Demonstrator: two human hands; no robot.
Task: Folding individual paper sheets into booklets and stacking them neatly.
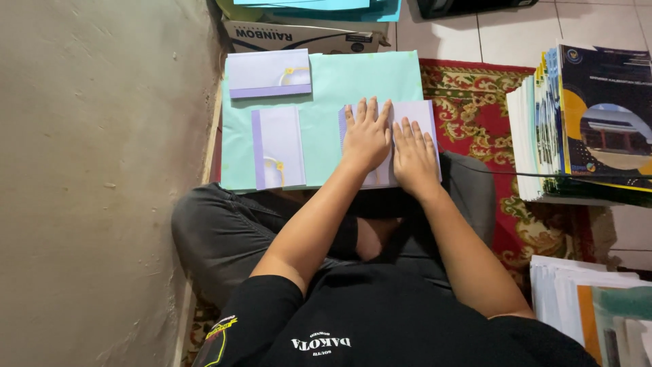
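— Where lay the card (407, 146)?
— Directly under both hands, on the green sheet (353, 81).
— Hands?
— Left hand (367, 139), right hand (413, 158): flat, open, pressing side by side.

Single head-worn view, looking steeply down over the person's own chest and crossed legs. Close range: both forearms run up from bottom centre to the left hand (367, 139) and right hand (413, 158) near mid-frame. Wall fills the side left of the hands, floor tiles beyond them. No second view.
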